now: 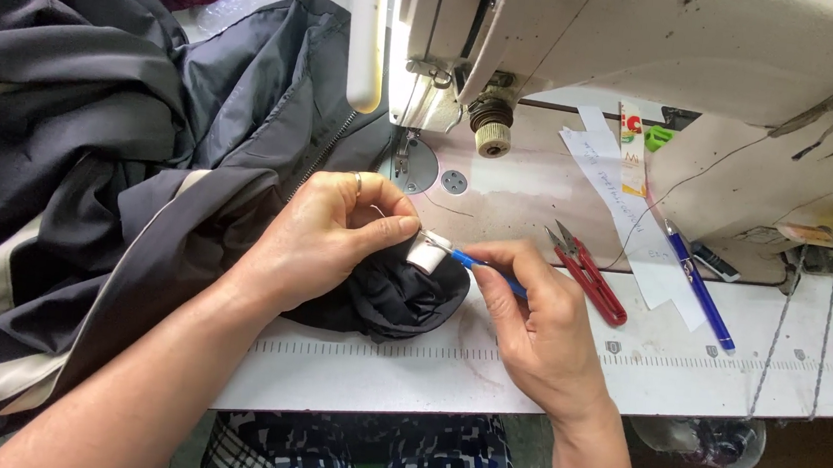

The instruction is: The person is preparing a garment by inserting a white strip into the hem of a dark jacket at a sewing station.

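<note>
Dark grey jacket, red snips, blue pen

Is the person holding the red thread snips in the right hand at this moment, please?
No: the red thread snips lie on the table, while the right hand holds a blue-handled tool against a white tab.

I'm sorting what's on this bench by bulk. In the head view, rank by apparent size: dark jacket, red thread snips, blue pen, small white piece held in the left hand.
1. dark jacket, by far
2. blue pen
3. red thread snips, only slightly shorter than the pen, so a close call
4. small white piece pinched in the left hand
</note>
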